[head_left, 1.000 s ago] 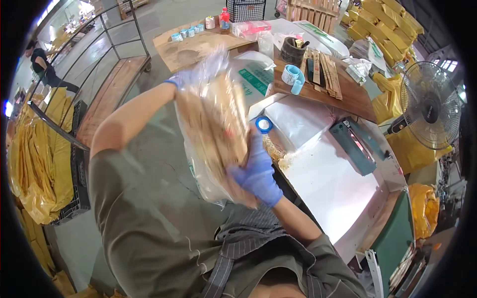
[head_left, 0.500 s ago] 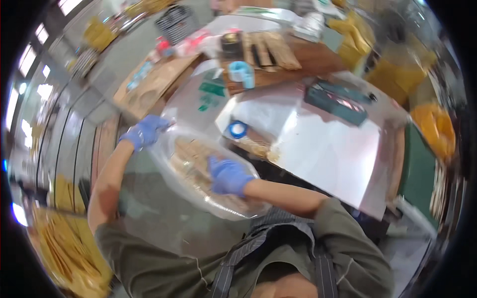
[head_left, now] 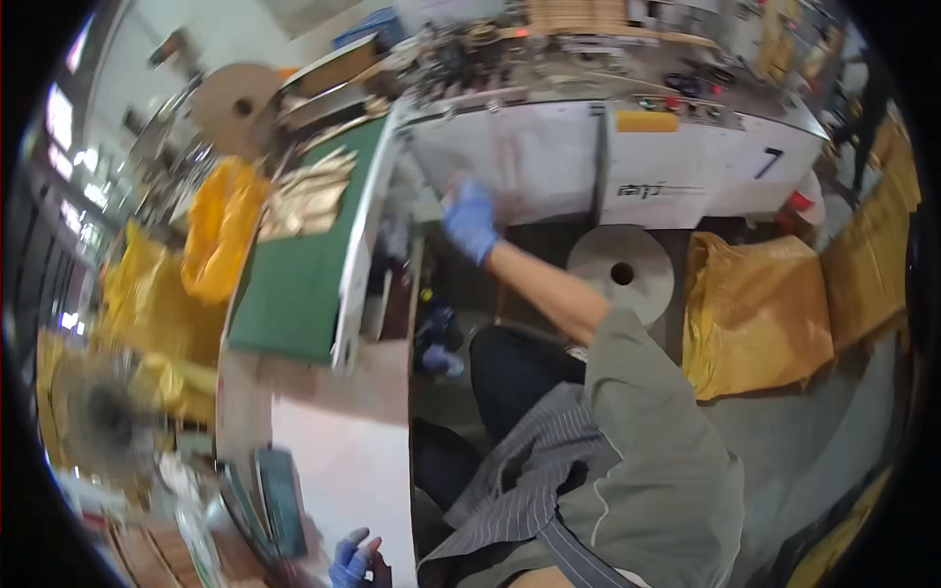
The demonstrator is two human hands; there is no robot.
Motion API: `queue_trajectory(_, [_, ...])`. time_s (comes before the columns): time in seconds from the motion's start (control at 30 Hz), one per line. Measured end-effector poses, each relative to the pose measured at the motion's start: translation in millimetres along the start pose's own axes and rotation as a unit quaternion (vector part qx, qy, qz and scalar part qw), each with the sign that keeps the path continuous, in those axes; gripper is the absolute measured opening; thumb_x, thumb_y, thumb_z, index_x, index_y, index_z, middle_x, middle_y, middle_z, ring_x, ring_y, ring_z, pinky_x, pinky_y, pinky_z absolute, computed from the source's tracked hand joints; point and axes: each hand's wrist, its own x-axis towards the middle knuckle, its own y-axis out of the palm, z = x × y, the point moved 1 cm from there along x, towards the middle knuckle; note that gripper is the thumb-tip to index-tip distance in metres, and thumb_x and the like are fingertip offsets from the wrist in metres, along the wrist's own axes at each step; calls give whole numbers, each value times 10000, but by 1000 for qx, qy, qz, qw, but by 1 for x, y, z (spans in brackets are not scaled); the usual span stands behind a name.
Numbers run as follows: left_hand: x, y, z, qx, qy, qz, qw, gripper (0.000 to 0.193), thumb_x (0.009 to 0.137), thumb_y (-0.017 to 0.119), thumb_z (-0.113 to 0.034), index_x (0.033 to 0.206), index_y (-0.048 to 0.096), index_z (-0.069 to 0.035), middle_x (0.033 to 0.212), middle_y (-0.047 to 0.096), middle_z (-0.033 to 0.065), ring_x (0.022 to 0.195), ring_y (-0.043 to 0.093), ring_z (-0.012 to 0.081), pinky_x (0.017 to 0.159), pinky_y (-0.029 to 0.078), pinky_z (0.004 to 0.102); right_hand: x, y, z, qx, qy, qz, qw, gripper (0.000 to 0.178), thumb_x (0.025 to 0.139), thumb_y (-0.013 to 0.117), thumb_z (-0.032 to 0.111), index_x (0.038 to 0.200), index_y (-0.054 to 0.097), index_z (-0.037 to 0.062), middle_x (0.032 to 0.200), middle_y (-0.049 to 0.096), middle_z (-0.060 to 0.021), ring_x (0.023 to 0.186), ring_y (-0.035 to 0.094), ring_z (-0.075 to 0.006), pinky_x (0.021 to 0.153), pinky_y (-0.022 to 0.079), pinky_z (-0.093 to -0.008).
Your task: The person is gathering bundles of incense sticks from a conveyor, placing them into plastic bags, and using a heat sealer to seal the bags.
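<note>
My right hand (head_left: 471, 221), in a blue glove, is stretched out in front of the machine's white panel (head_left: 554, 147). Motion smears its fingers, so whether they hold anything cannot be made out. At the lower edge, my left hand (head_left: 357, 562), also gloved, is beside the white sheet (head_left: 338, 461) on the worktable. Its fingers are partly bent and apart, with nothing visible in them. A dark teal block-shaped case (head_left: 280, 502) lies on the table near it. Pale wooden-looking strips (head_left: 312, 194) rest on the green conveyor belt (head_left: 284, 309), left of my right hand.
A large grey reel (head_left: 622, 274) and a yellow sack (head_left: 755, 318) stand below the machine at right. An orange-yellow bag (head_left: 225, 230) hangs beside the belt. A fan (head_left: 103, 419) stands at left. Parts clutter the machine top (head_left: 578, 73).
The view has swung round to the right, toward the machine. The clear bag of strips that both hands were at is out of view. My right hand now reaches outward; my left is low.
</note>
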Motion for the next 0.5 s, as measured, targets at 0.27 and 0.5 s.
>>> queue_trajectory(0.27, [257,106,26,-102,286,78,950,377,707,538,66,1061,604,-46,1155,555,137,644,546,151,545,444,234,132,-26,-290,-288,81,142,944,187,712,499,217,698,639,94,773,614,-161,676,573,-253,622,442,-448])
queue_trajectory(0.5, [480,161,-3,-428,-32,255,867,831,668,632,18,1381,205,-6,1404,299,112,1216,372,201,1026,292,333,105,-93,57,107,78,305,943,54,709,591,118,718,627,79,756,638,-92,702,625,-211,574,471,-302])
